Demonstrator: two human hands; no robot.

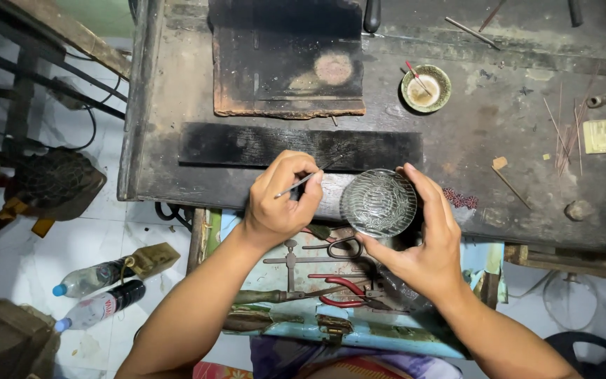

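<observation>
My right hand grips a round silver filigree disc by its edge and underside, holding it at the front edge of a dark, stained workbench. To the disc's left, my left hand pinches a thin metal tool between thumb and fingers. The tool's tip points up and right over a charred black strip, a little short of the disc.
A scorched board lies at the back of the bench, a small round dish with paste and a stick to its right. Thin wires and a yellow block lie right. An open drawer holds pliers and scissors. Two bottles lie on the floor.
</observation>
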